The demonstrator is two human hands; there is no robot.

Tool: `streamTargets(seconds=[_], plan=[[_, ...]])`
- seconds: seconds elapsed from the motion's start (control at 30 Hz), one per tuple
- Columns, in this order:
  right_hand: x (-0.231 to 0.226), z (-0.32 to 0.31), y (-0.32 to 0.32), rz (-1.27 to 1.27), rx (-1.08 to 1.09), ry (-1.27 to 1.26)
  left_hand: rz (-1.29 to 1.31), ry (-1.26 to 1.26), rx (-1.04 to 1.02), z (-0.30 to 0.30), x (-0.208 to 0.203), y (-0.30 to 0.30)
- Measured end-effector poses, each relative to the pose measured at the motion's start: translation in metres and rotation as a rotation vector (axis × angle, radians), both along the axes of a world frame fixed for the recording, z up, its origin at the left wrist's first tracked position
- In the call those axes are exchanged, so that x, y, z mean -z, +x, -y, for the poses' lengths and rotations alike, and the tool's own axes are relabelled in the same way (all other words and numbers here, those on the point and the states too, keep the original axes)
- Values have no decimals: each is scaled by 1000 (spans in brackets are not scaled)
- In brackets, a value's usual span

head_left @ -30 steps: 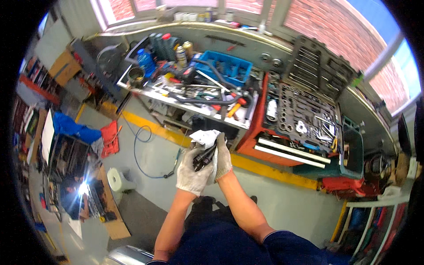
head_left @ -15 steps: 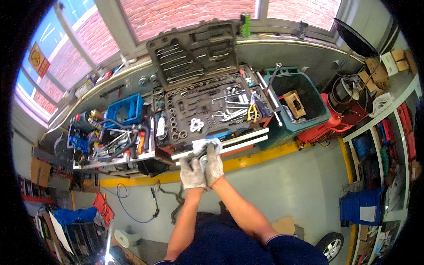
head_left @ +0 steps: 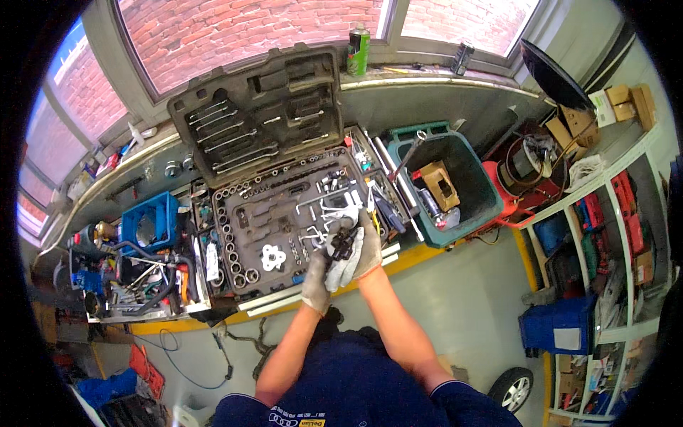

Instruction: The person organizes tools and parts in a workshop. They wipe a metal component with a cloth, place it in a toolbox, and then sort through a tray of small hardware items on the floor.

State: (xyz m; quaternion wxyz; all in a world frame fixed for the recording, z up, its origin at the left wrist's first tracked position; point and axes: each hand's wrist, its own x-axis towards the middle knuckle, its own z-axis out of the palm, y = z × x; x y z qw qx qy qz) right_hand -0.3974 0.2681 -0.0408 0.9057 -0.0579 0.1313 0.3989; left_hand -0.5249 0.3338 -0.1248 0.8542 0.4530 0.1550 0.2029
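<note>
Both my hands wear pale work gloves with dark stains and meet over the front of an open socket set case (head_left: pixel 288 206). Between them is a dark, knobbly part (head_left: pixel 343 244) whose kind I cannot make out, with a whitish rag (head_left: pixel 344 272) bunched against it. My left hand (head_left: pixel 316 281) closes on the part from the left. My right hand (head_left: pixel 368 250) wraps the rag and the part from the right. Beside them in the case lie hex keys (head_left: pixel 311 206), a white lobed piece (head_left: pixel 272 257) and rows of sockets (head_left: pixel 228 245). The case's raised lid (head_left: pixel 238 153) holds several wrenches.
To the left are a tray of mixed tools (head_left: pixel 142 288) and a blue bin (head_left: pixel 173 213). A green waste bin (head_left: pixel 473 213) with a cardboard box inside stands right of the case. A spray can (head_left: pixel 358 51) is on the sill. Shelving (head_left: pixel 605 235) lines the right; a wheel (head_left: pixel 514 388) lies below.
My view has shifted, and the tool case appears larger. My hands have moved from the case's front edge to above its right part; the dark part between them shows more clearly.
</note>
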Motion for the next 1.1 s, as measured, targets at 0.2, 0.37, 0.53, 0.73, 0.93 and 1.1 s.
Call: streamTargets(seconds=[0.2, 0.37, 0.53, 0.73, 0.93, 1.1], plan=[[-27, -19, 59, 106, 43, -104, -10, -423, -65, -29, -81, 24], [-14, -44, 79, 217, 4, -216, -3, 401, -429, -30, -103, 107], [-32, -41, 99, 433, 52, -628, -275, 1013, -444, -26, -142, 157], [-31, -36, 115, 700, -77, -494, -165, -578, -450, -39, -160, 193], [-18, -34, 141, 539, -462, -387, 99, 1613, -562, -21, -160, 163], [-14, -22, 115, 762, -538, -440, 111, 1455, -426, -41, -136, 158]])
